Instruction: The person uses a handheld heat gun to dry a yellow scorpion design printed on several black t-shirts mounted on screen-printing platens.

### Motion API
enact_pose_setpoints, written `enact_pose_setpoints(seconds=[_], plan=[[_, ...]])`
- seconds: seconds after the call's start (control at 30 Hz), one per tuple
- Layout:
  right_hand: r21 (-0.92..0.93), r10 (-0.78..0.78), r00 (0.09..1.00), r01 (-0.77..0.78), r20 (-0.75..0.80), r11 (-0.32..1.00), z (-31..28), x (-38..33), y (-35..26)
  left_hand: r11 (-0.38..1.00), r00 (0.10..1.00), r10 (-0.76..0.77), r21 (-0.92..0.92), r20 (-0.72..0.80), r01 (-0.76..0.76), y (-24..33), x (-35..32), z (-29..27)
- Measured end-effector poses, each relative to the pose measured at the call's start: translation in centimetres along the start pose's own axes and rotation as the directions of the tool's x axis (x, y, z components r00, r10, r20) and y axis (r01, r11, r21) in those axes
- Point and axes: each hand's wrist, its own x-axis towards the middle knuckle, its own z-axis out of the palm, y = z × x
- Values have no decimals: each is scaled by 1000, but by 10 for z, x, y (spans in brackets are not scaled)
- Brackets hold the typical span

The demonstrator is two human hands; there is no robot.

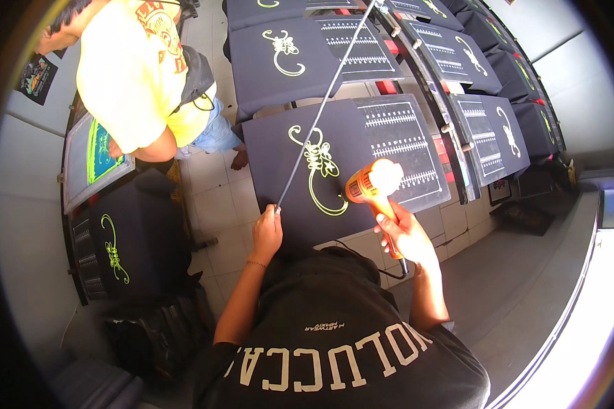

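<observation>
My right hand [406, 235] is wrapped round the handle of an orange heat gun [363, 185]. Its barrel is above the dark printed fabric, close to the lower curl of the design, and one end is washed out by glare. In my left hand [267, 234] is the lower end of a long thin grey rod or taut cord [318, 116], which runs up and right across the fabric. The dark fabric panel [269, 163] lies flat on a board in front of me. It bears a pale yellow-green flower print [315, 160] with a long curling tail.
Beside the fabric is a black board [406, 153] with white marks. More printed panels [283, 54] lie in rows ahead, past a dark rail [450, 129]. At left, a person in a yellow shirt [126, 75] leans over a screen frame [82, 187]. Another printed panel [140, 238] is nearer me.
</observation>
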Motion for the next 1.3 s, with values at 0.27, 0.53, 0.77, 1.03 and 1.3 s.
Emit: enact_pose_setpoints(seconds=[0.27,0.53,0.77,1.03,1.3], plan=[[5,-5,999,5,40,1000,-2,4,0,985,989,7,170,-151,19,6,-6,16],[-37,12,1000,-12,17,999,-1,5,-3,982,940,134,169,-313,-84,5,-7,26],[-18,35,999,-34,36,999,3,9,-6,980,962,99,195,-255,-49,6,-8,24],[-61,-9,1000,10,7,998,12,9,-7,983,960,94,175,-265,-48,3,-8,26],[-64,2,1000,-2,-4,998,12,12,-5,985,957,91,166,-276,-46,3,-8,29]])
